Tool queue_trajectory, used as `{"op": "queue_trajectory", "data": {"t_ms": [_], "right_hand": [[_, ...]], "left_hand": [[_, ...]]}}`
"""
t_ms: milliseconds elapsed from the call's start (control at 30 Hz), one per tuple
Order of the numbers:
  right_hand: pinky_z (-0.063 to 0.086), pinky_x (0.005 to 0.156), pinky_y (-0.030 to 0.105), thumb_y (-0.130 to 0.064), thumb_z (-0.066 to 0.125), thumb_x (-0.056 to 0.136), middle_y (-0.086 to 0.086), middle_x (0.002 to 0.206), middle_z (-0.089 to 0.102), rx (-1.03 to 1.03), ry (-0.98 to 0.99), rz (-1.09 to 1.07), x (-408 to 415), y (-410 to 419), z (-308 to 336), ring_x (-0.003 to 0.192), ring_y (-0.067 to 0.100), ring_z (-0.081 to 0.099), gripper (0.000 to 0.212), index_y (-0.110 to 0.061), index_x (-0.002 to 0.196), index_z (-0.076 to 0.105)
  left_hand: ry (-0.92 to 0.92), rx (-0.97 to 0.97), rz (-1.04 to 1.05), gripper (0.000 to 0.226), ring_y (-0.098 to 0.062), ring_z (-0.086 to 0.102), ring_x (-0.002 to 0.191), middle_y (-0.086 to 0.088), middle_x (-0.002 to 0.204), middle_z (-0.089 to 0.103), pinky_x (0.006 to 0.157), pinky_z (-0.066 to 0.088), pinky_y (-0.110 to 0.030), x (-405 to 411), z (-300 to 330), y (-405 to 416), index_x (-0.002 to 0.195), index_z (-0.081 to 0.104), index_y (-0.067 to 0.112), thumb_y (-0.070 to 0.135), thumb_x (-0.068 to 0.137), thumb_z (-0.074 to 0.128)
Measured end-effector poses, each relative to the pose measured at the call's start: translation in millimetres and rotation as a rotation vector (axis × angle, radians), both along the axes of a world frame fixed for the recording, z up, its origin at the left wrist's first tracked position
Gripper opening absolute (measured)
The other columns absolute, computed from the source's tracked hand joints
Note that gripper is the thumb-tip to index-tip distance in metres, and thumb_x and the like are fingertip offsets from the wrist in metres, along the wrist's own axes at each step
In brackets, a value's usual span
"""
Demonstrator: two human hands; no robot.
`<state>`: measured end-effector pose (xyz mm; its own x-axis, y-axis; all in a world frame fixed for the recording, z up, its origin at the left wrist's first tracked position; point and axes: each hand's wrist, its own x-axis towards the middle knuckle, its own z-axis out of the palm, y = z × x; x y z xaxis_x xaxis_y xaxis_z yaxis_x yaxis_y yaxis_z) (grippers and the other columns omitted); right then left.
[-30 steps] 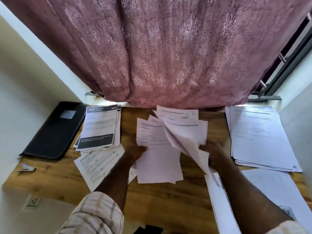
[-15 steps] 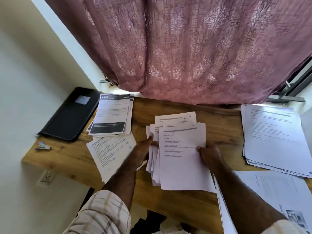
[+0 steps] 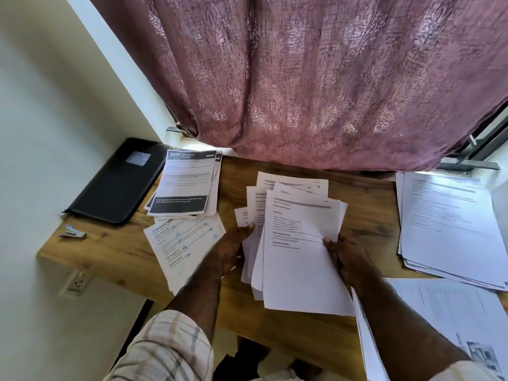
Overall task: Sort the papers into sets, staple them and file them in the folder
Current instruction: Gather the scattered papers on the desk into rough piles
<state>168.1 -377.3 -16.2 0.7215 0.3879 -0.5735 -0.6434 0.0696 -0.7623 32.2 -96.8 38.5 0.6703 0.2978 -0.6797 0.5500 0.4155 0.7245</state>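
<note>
- A wooden table (image 3: 115, 251) is seen below a curtain.
- A black folder (image 3: 118, 182) is laid at the table's far left corner.
- A small stapler (image 3: 73, 232) is placed just in front of the folder.
- Dark-banded sheets (image 3: 185, 185) are stacked right of the folder, touching it.
- A blue-dotted sheet (image 3: 181, 243) is laid in front of that stack.
- A large white pile (image 3: 450, 229) is set well right of the folder.

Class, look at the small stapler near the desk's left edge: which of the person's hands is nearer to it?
Left. The left hand is to the right of the stapler, on the middle papers; the right hand is farther right, across those papers.
</note>
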Motion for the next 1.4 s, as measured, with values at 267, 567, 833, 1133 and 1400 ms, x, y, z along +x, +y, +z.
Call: {"op": "queue_trajectory", "data": {"t_ms": [267, 567, 833, 1133, 1400], "right_hand": [[0.064, 0.083, 0.050, -0.014, 0.079, 0.092, 0.009, 0.117, 0.078, -0.111, -0.117, 0.152, -11, 5, 13, 0.101, 0.035, 0.077, 0.032, -0.007, 0.123, 0.071], [0.064, 0.084, 0.055, -0.025, 0.082, 0.088, 0.007, 0.115, 0.076, -0.566, -0.242, -0.042, 3, -3, 2, 0.097, 0.033, 0.074, 0.038, -0.015, 0.123, 0.070], [0.062, 0.090, 0.052, -0.036, 0.074, 0.093, 0.004, 0.126, 0.074, -0.760, -0.515, 0.253, -14, 14, 17, 0.107, 0.031, 0.072, 0.044, -0.018, 0.133, 0.066], [0.066, 0.078, 0.050, -0.055, 0.091, 0.068, -0.007, 0.117, 0.075, -0.569, -0.537, 0.241, -9, 5, 10, 0.097, 0.021, 0.075, 0.064, -0.031, 0.123, 0.068], [0.051, 0.100, 0.071, -0.006, 0.075, 0.095, 0.026, 0.134, 0.066, 0.132, -0.359, 0.310, 3, 3, 62, 0.121, 0.050, 0.065, 0.042, -0.001, 0.135, 0.064]], "left_hand": [[-0.058, 0.153, -0.129, 0.055, -0.032, 0.076, 0.101, -0.009, 0.117, 0.077, 0.087, 0.063, -0.044, -4, 0, -1, 0.128, 0.067, 0.023, 0.046, 0.081, 0.086], [0.083, 0.315, -0.041, 0.055, -0.026, 0.076, 0.094, -0.001, 0.107, 0.079, 0.079, 0.059, -0.038, -13, -7, 4, 0.115, 0.070, 0.023, 0.049, 0.072, 0.092], [0.049, 0.348, -0.031, 0.089, -0.025, 0.071, 0.109, 0.004, 0.124, 0.074, 0.100, 0.057, -0.054, -1, -16, -12, 0.129, 0.060, 0.031, 0.065, 0.056, 0.095], [-0.050, 0.245, -0.193, 0.049, -0.034, 0.066, 0.119, -0.006, 0.125, 0.073, 0.108, 0.052, -0.055, -4, 4, -16, 0.114, 0.069, 0.021, 0.006, 0.074, 0.092], [-0.325, 0.187, -0.278, 0.060, -0.008, 0.074, 0.103, 0.010, 0.109, 0.080, 0.085, 0.061, -0.026, -6, 61, 16, 0.122, 0.060, 0.019, -0.028, 0.085, 0.061]]}}
